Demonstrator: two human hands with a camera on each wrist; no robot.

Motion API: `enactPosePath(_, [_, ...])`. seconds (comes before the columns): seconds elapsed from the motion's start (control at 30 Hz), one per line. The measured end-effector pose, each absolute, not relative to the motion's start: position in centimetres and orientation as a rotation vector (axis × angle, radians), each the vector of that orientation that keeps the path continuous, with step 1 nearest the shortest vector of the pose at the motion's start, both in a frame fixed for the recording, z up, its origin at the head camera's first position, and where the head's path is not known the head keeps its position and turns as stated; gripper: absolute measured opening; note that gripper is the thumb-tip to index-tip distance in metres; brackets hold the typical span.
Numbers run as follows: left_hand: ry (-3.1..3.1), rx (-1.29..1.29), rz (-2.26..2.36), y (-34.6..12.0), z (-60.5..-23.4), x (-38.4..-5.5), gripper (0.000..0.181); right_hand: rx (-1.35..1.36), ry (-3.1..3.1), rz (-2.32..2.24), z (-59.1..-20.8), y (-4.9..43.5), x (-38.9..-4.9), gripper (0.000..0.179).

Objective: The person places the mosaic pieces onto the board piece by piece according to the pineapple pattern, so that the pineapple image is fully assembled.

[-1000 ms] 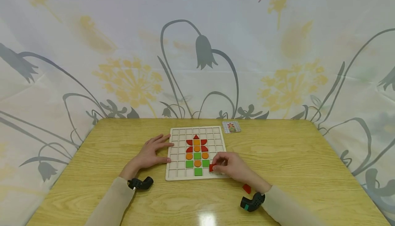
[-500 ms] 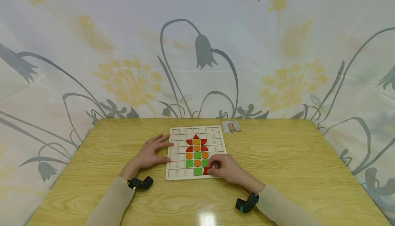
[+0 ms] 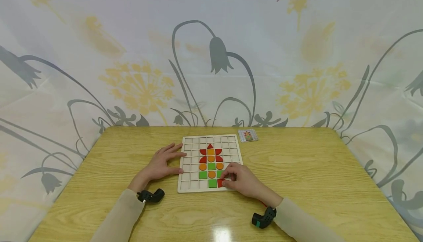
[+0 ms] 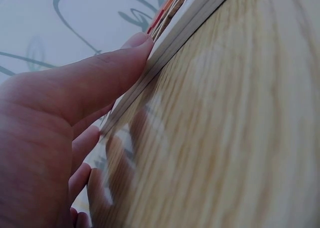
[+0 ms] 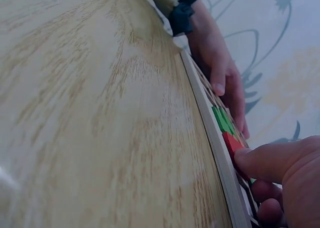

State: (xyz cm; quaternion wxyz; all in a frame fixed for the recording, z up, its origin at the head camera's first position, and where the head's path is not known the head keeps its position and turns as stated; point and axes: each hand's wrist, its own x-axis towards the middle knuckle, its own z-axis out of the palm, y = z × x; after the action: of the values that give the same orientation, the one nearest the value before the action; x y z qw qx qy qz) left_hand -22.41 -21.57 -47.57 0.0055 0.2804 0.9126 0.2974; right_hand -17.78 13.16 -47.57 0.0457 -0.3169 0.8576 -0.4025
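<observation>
A white square grid board [image 3: 188,185] lies on the table, with red, orange and green flat tiles set in its cells. My right hand [image 3: 243,180] holds a red tile [image 3: 220,183] in the front row, just right of a green square tile [image 3: 212,183]. In the right wrist view the thumb [image 5: 265,160] presses on that red tile [image 5: 231,145], with the other fingers curled behind; part of the tile is hidden. My left hand [image 3: 160,164] is spread at the board's left edge, its thumb [image 4: 135,50] and fingertips touching the rim.
A small printed card [image 3: 248,135] with a coloured pattern lies beyond the board's back right corner. A sliver of another red tile [image 3: 263,203] shows beneath my right forearm. Behind the wooden table [image 3: 314,168] hangs a flower-patterned curtain [image 3: 264,32].
My right hand has moved left and slightly nearer with the red tile, bringing it beside the front green square. The loose red tile is now mostly covered by the forearm. My left hand stays put.
</observation>
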Motion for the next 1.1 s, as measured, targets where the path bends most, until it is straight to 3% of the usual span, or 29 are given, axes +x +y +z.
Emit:
enactPosePath(0.7, [2.870,0.896,0.917,-21.6,-47.7,-22.5,0.057,-0.941,2.579,-1.309,-47.3,13.3,-17.8,0.007])
enactPosePath(1.1, [2.864,0.894,0.924,-21.7,-47.8,-22.5,0.057,-0.807,2.467,-1.497,-45.3,16.9,-17.9,0.008])
